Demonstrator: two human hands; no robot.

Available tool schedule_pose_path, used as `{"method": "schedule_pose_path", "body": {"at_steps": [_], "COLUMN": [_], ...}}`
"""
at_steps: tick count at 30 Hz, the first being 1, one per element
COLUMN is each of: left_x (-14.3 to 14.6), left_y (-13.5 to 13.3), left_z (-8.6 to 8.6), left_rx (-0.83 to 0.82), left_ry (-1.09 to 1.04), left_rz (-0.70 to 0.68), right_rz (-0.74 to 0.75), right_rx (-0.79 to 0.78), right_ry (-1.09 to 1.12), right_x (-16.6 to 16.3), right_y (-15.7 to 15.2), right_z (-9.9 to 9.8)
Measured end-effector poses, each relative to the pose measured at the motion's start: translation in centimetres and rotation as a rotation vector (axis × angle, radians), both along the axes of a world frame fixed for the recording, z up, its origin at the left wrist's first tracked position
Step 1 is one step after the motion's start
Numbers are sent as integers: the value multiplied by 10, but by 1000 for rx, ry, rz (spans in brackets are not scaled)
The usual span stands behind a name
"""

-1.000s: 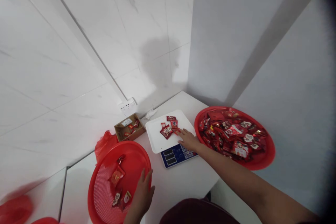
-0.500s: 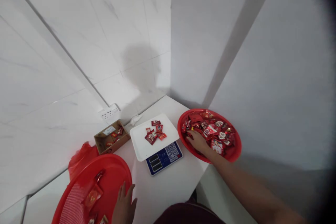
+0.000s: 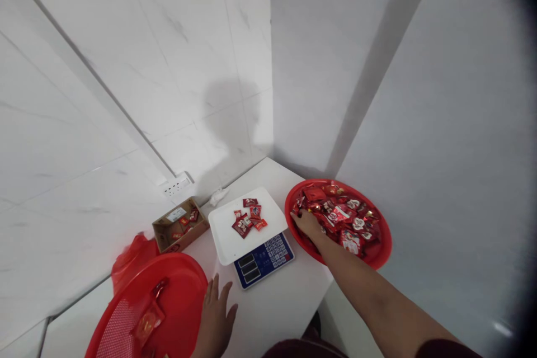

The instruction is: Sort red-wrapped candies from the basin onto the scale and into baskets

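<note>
My right hand [image 3: 308,222] reaches into the near left side of a red plastic basket [image 3: 386,243] heaped with red-wrapped candies [image 3: 338,215]. Its fingers curl down among the wrappers; what they grip is hidden. My left hand [image 3: 215,316] is open, fingers spread, by the right rim of a second red basket [image 3: 191,274], where a few red packets [image 3: 147,324] lie. Between the baskets, a digital scale [image 3: 265,260] carries a white tray [image 3: 224,243] with several small red candy packets [image 3: 249,221] on it.
A small cardboard box [image 3: 180,226] with red packets stands left of the tray. Behind it are a wall socket [image 3: 176,184] and a crumpled white scrap [image 3: 218,197]. A red plastic bag [image 3: 132,260] lies beyond the left basket. Walls meet behind the white table [image 3: 268,173].
My left hand has moved right, off the left basket's inside to beside its rim. My right hand has shifted slightly toward the basket's left edge, its fingers more curled. The view has shifted slightly.
</note>
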State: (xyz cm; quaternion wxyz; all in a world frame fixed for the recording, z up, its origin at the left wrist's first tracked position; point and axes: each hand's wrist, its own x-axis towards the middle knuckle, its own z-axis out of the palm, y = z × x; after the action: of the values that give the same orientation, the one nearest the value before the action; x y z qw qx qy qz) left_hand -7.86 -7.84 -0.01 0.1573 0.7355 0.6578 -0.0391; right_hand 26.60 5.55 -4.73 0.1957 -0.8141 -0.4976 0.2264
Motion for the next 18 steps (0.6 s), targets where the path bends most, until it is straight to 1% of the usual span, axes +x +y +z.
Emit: {"method": "schedule_pose_path", "body": {"at_steps": [2,5,7,9,10,11,13,15,16,18], "left_x": [0,0,4,15,23,32,52,70,77,85], "left_y": [-1,-1,1,4,6,9,14,18,19,20], "left_z": [-2,0,7,19,25,32,45,56,60,66], "left_rx": [-16,-35,-52,-90,-119,-160,-263,-362,-375,-332], "left_ry": [-42,-138,-244,-412,-520,-637,-865,-1030,-1079,-1142], "left_rz": [21,74,106,119,122,128,163,201,218,255], "right_rz": [-4,3,18,78,143,241,481,662,719,738], "right_rx": [8,51,86,115,120,101,-15,-138,-177,-230], "right_ry": [46,137,209,372,520,676,877,911,915,974], "right_x": [6,13,13,4,-3,-11,-32,-53,-63,-79], "right_y": [3,-8,-25,-44,-54,-64,-81,-93,-98,-106], "right_z": [0,7,16,31,39,48,68,87,94,106]}}
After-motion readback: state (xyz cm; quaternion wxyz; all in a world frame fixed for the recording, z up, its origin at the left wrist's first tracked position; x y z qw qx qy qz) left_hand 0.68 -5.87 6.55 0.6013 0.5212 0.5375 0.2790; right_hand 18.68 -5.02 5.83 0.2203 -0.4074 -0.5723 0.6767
